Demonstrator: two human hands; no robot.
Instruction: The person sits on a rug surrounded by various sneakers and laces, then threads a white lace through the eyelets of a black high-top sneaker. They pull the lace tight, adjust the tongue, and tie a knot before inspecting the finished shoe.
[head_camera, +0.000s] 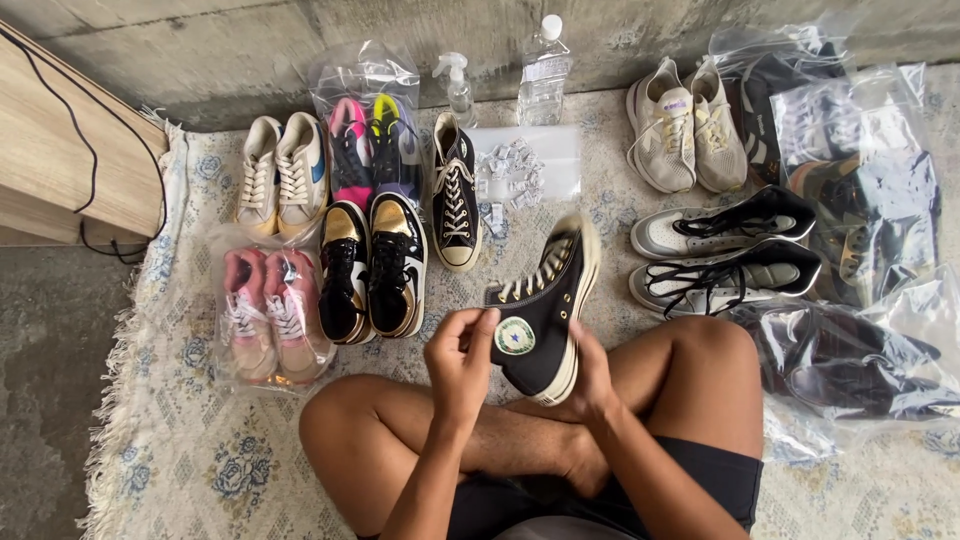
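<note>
We hold a black high-top sneaker (540, 315) above our crossed legs, seated on a patterned rug (180, 440).

Our left hand (460, 365) pinches the sneaker at its ankle opening, fingers closed on the edge beside a round patch. Our right hand (590, 385) grips it from underneath at the heel. The sneaker tilts, toe pointing away from us. Just beyond its toe lies a clear bag of small white packets (515, 170), and left of that its matching black sneaker (455, 195) lies flat. Further left of our sneaker sit black-and-gold shoes (372, 270) and bagged pink shoes (270, 315). To the right of our sneaker lie grey-and-black trainers (720, 255), with more bagged shoes (860, 210) beyond. A spray bottle (457, 85) and a water bottle (545, 70) stand far behind it by the wall.
</note>
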